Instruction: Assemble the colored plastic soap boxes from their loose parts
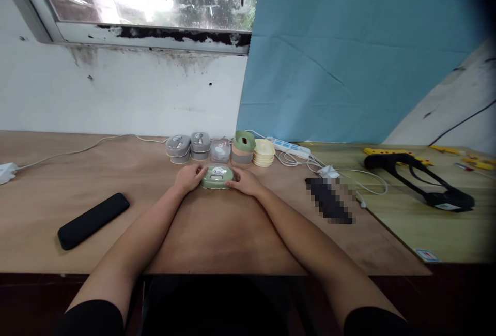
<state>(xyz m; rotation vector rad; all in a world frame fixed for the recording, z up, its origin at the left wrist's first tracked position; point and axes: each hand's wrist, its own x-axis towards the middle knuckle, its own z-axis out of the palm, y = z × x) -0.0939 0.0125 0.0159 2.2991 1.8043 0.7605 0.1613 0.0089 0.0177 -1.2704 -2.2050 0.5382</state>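
A small green plastic box (217,177) with rounded corners and a pale label on top sits on the brown table in front of me. My left hand (189,177) grips its left side, the fingers curled against the edge. On the opposite side, my right hand (245,181) holds the box with thumb and fingers. Just behind it stand two stacks of grey boxes (179,148) with similar labels and a stack of clear plastic parts (220,151). Right of these are stacked green, peach and grey parts (243,148) and a pile of cream-coloured trays (264,153).
A black phone-like slab (93,220) lies at left, and a white adapter (6,172) with a cable is at the left edge. A power strip (290,148) with tangled cords stands at the back. A pixelated dark object (329,201) and a black frame (420,181) lie at right.
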